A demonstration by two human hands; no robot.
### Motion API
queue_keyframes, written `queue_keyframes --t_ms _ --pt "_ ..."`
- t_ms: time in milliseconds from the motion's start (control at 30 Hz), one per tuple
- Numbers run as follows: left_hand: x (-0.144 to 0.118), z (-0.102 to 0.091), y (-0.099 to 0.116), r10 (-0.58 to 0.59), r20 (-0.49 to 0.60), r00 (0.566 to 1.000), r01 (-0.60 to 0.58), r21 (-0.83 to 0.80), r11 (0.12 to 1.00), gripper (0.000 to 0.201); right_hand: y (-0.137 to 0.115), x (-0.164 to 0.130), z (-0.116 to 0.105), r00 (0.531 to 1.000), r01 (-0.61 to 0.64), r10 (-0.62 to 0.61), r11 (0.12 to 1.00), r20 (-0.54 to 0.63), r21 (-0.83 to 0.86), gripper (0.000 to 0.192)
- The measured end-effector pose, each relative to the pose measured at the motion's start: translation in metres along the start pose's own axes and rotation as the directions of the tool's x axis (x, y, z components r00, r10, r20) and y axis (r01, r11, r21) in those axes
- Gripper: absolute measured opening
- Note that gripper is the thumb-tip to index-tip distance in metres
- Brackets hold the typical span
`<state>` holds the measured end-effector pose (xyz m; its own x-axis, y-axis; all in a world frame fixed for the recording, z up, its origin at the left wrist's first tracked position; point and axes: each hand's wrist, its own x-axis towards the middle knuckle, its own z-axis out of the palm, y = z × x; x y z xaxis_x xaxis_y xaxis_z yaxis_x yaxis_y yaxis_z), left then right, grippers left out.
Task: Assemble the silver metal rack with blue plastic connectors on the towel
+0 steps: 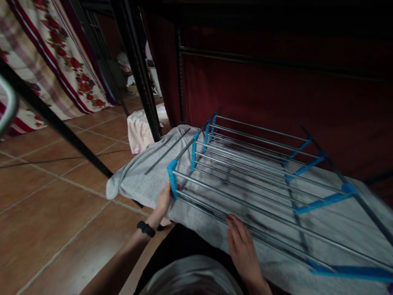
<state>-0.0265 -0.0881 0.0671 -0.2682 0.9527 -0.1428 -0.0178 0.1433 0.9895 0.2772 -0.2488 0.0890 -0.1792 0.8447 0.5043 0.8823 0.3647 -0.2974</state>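
Drying rack (260, 172) lying flat on grey towel (138, 176), towel spreading over low surface above tiled floor (46, 213). Left hand (162, 203) gripping blue corner piece (172, 176) at near-left end; right hand (242, 246) resting open on front rods, grasping nothing. Looking like positioning step; shifting rack needing firmer two-hand hold. Black frame post (144, 82) and loose rod (167, 151) crowding left side; floral curtain (61, 53) hanging beyond.

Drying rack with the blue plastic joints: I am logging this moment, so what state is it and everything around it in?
Metal drying rack with blue plastic joints: lying flat on the towel.
Grey towel: spread out under the rack, left edge drooping.
Left hand: on the rack's blue corner piece.
Right hand: flat on the near rails.
Black wristband: worn on the left wrist.
Pink cloth: bunched on the tiled floor.
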Motion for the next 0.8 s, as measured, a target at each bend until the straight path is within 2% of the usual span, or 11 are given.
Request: queue_keyframes --t_ms 100,200,400,567,667,733,800 --pt "-0.006 0.004 0.003 0.032 0.048 0.998 -0.034 0.049 0.998 0.068 0.003 0.012 0.005 0.999 0.02 -0.015 0.996 0.046 -0.091 0.042" --pt "-0.009 0.013 0.012 0.062 0.09 0.994 -0.062 0.001 0.998 0.065 0.005 0.025 0.005 0.995 0.055 -0.044 0.991 0.092 -0.123 0.038" --pt "-0.007 0.023 0.011 0.023 0.023 0.999 -0.02 -0.1 0.995 0.057 0.009 0.04 0.016 0.993 0.043 -0.032 0.994 0.113 -0.097 0.034" --pt "-0.006 0.021 0.008 0.04 0.078 0.996 -0.034 -0.076 0.997 0.049 0.007 0.041 0.016 0.992 0.022 -0.01 0.994 0.123 -0.103 0.031" --pt "-0.001 0.013 0.011 0.091 0.12 0.989 -0.088 -0.028 0.996 0.044 -0.001 0.033 0.014 0.994 0.048 -0.039 0.995 0.106 -0.088 0.039" --pt "0.01 0.002 0.015 0.139 0.044 0.989 -0.141 0.033 0.99 0.04 -0.005 0.02 0.018 0.995 0.093 -0.09 0.994 0.052 -0.055 0.046" --pt "0.031 -0.013 0.021 0.215 -0.121 0.969 -0.196 0.147 0.969 0.033 -0.004 0.003 0.026 0.987 0.154 -0.155 0.988 -0.03 -0.015 0.05"
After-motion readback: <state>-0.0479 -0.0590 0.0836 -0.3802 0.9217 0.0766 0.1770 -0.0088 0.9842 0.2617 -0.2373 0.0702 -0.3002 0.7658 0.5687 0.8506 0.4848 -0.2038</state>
